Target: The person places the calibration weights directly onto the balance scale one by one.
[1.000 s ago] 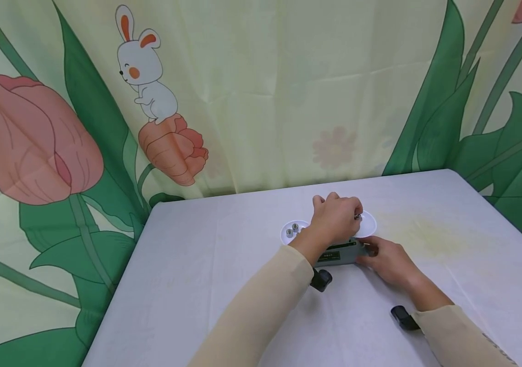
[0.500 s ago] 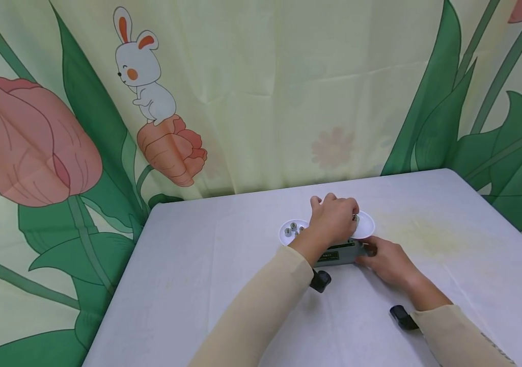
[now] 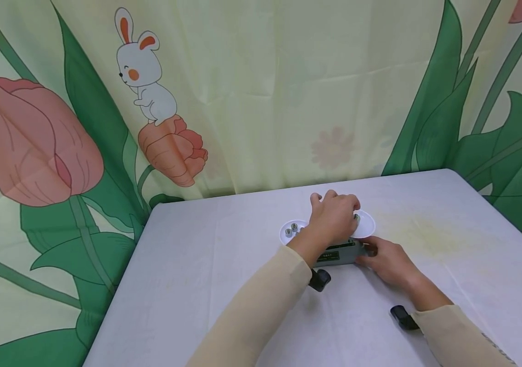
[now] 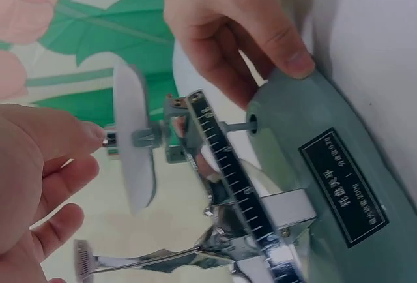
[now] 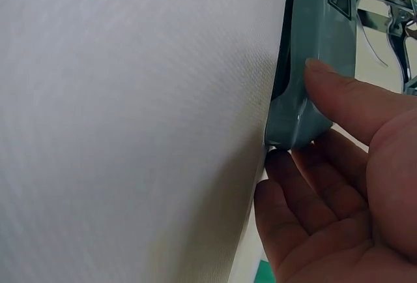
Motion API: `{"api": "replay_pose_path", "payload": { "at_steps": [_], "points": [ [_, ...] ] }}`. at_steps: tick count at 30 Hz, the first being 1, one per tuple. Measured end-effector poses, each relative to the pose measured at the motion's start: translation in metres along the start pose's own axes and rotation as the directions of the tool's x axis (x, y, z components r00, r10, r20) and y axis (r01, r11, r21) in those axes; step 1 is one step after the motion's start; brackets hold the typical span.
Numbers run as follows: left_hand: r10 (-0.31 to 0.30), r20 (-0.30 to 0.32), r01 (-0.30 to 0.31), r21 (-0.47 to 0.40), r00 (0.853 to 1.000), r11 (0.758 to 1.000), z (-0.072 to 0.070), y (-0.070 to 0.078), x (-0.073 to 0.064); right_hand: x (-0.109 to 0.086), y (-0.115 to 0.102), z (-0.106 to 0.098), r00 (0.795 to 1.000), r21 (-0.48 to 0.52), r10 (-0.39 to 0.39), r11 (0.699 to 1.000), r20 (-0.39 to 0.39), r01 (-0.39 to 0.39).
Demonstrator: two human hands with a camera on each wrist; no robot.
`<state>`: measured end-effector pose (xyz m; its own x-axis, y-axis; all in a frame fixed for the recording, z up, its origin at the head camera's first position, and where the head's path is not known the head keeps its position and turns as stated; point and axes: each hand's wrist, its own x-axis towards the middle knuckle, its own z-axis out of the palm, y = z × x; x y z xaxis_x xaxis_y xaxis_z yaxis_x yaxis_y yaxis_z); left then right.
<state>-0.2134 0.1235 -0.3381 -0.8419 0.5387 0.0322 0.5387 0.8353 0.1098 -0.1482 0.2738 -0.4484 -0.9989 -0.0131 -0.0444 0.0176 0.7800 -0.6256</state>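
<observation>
A grey-green balance scale [image 3: 339, 254] with a dark label stands on the table. Over its right white pan [image 3: 366, 225], my left hand [image 3: 334, 216] pinches a small metal nut [image 4: 112, 141]. In the left wrist view the nut is at the pan's face, partly hidden by my fingertips. Several similar nuts [image 3: 294, 227] lie on the left white pan [image 3: 283, 238], which my left wrist partly covers. My right hand [image 3: 390, 261] grips the right end of the scale's base, thumb on the near side in the right wrist view [image 5: 352, 165].
A white cloth covers the table [image 3: 187, 285]. Behind its far edge hangs a printed curtain [image 3: 261, 102] with flowers and a rabbit. The scale's graduated beam [image 4: 234, 172] and upright pointer [image 4: 150, 260] are close to my left hand.
My left hand stays over the right pan, with only slight finger movement around the nut. My right hand keeps its hold on the base.
</observation>
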Motion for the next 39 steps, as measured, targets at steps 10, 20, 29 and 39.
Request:
{"api": "replay_pose_path", "payload": {
  "at_steps": [10, 20, 29, 39],
  "points": [
    [0.053, -0.064, -0.058, -0.078, 0.997, 0.995, -0.021, -0.016, -0.017, 0.001, -0.001, 0.001, 1.000, 0.000, 0.007, 1.000, -0.001, -0.007],
    [0.046, -0.149, -0.100, -0.374, 0.988, 0.922, -0.028, -0.057, -0.050, 0.002, -0.001, 0.001, 1.000, 0.001, -0.024, 1.000, -0.010, 0.024],
    [-0.040, -0.150, -0.044, -0.521, 0.988, 0.852, -0.011, -0.090, -0.079, 0.001, -0.001, 0.001, 0.999, 0.013, 0.020, 1.000, 0.026, -0.020],
    [-0.254, -0.050, 0.151, -0.690, 0.966, 0.708, 0.017, -0.134, -0.113, 0.001, -0.001, 0.003, 0.999, 0.015, 0.019, 1.000, 0.036, -0.019]
  ]
}}
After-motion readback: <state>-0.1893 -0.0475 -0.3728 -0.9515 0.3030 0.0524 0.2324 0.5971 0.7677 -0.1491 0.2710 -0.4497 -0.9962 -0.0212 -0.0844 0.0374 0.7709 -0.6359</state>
